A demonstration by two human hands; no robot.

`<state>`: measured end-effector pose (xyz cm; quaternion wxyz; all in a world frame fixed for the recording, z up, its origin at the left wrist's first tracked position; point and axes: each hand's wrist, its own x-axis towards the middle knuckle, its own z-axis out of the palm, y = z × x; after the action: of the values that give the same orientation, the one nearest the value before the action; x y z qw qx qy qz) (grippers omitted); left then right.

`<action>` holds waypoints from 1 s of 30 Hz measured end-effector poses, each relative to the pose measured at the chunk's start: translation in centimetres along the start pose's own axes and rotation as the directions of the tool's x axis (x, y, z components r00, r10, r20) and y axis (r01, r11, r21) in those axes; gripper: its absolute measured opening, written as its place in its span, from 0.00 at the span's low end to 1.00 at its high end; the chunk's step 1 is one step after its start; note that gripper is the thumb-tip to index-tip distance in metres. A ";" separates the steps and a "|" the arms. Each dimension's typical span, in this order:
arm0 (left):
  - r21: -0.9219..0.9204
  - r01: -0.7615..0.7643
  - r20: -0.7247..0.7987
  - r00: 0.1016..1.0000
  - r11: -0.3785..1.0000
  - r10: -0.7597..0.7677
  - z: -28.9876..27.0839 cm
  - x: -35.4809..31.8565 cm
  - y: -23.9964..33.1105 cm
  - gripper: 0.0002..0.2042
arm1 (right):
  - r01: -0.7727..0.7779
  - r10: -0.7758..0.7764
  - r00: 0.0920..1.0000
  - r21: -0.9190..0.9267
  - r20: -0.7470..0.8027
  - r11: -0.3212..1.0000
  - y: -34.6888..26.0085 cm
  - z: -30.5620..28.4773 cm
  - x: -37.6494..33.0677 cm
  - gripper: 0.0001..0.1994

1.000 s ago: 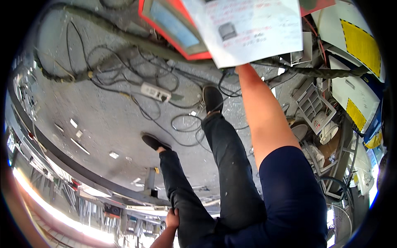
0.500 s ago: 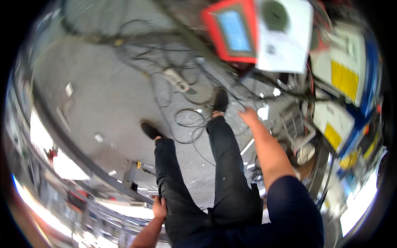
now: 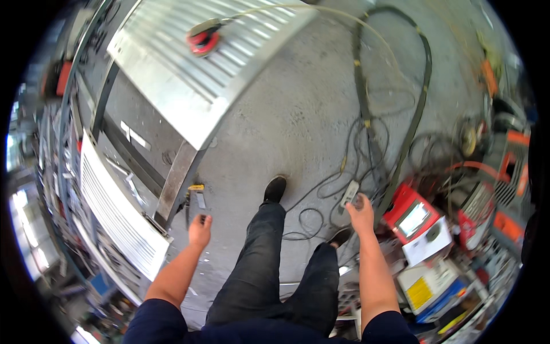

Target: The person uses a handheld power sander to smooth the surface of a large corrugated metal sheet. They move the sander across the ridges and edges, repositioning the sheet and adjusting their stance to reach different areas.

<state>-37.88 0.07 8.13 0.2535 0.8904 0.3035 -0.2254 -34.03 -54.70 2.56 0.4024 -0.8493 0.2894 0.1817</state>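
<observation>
My left hand (image 3: 199, 232) hangs over the floor beside a metal leg, its fingers curled closed. A small dark spot shows at its fingertips, but I cannot make out whether it is an object. My right hand (image 3: 361, 217) is held out with thumb and fingers loosely bent and apart, with nothing visible in it. Below it in the picture's depth lies a pale power strip (image 3: 349, 194) on the floor. Ahead on the left, a red round sander (image 3: 203, 41) rests on a ribbed silvery metal panel (image 3: 166, 86), away from both hands.
Cables (image 3: 314, 223) loop on the grey floor by my feet, and a thick dark hose (image 3: 425, 86) curves ahead. To the right stand a red machine with a screen (image 3: 409, 219), a paper sheet (image 3: 428, 243) and boxes. Another ribbed panel (image 3: 117, 206) leans at the left.
My view has swung left, bringing the ribbed panel and sander into sight. My left hand has come away from my thigh, and my legs have shifted in a step.
</observation>
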 end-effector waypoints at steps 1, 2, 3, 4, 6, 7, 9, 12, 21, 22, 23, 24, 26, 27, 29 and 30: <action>-0.055 0.013 -0.016 1.000 0.998 -0.014 -0.9 1.3 -0.4 0.20 | 0.058 -0.058 0.998 -0.010 0.013 0.998 -5.2 -0.5 1.8 0.32; -0.070 0.007 -0.030 1.000 0.998 -0.009 -1.5 2.8 -1.2 0.19 | 0.117 -0.116 0.993 -0.018 0.028 0.993 -10.5 -0.8 3.5 0.33; -0.113 0.020 -0.061 0.998 0.993 -0.027 -2.7 3.7 -1.1 0.19 | 0.207 -0.206 0.978 -0.040 0.036 0.977 -15.0 -0.5 5.3 0.34; -0.071 0.010 -0.119 0.993 0.997 -0.019 -3.1 4.8 -3.3 0.19 | 0.301 -0.297 0.953 -0.055 0.065 0.952 -19.6 0.3 6.9 0.35; -0.082 -0.003 -0.271 0.962 0.997 -0.019 -4.6 6.9 -4.2 0.19 | 0.454 -0.432 0.889 -0.158 0.153 0.877 -29.0 2.1 8.9 0.37; -0.095 0.001 -0.322 0.946 0.995 -0.032 -5.5 7.9 -4.7 0.21 | 0.521 -0.482 0.850 -0.210 0.213 0.827 -33.6 3.2 9.3 0.38; -0.086 0.040 -0.439 0.895 0.996 -0.074 -6.5 11.6 -3.2 0.23 | 0.651 -0.593 0.759 -0.305 0.269 0.695 -39.2 4.5 11.4 0.41; -0.058 0.079 -0.638 0.764 0.995 -0.098 -6.0 16.6 -3.6 0.26 | 0.796 -0.719 0.593 -0.395 0.361 0.459 -48.3 9.0 13.7 0.46; 0.016 0.409 -0.452 0.817 0.912 -0.358 -4.6 24.0 0.7 0.22 | 0.899 -0.784 0.249 -0.438 0.568 -0.032 -64.0 21.8 24.3 0.45; 0.007 0.390 -0.457 0.821 0.921 -0.344 -4.8 23.5 0.2 0.21 | 0.901 -0.722 0.299 -0.435 0.624 -0.003 -64.9 22.7 24.9 0.45; 0.009 0.393 -0.445 0.825 0.920 -0.348 -5.0 23.8 0.3 0.21 | 0.896 -0.659 0.347 -0.443 0.668 0.022 -66.2 23.0 25.7 0.44; 0.010 0.393 -0.434 0.830 0.920 -0.350 -4.8 24.1 0.5 0.20 | 0.888 -0.592 0.393 -0.458 0.704 0.045 -67.0 23.0 26.4 0.44; 0.053 0.382 -0.522 0.798 0.923 -0.300 -3.9 23.8 -0.5 0.18 | 0.887 -0.589 0.428 -0.445 0.686 0.126 -67.0 23.6 26.2 0.43; 0.072 0.367 -0.564 0.782 0.928 -0.265 -3.5 24.0 -0.9 0.17 | 0.887 -0.598 0.451 -0.410 0.663 0.213 -66.2 23.2 26.1 0.43; 0.026 0.398 -0.488 0.806 0.917 -0.336 -4.0 23.8 -0.8 0.19 | 0.801 -0.530 0.551 -0.231 0.644 0.552 -64.7 20.8 26.5 0.44; 0.001 0.400 -0.443 0.822 0.917 -0.358 -4.1 24.1 -0.4 0.20 | 0.634 -0.434 0.618 -0.089 0.656 0.768 -63.5 18.6 26.9 0.44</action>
<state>-19.94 13.03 -2.25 0.0876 0.8506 0.5121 -0.0815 25.69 -17.09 13.33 0.3684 -0.8453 -0.1561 0.3541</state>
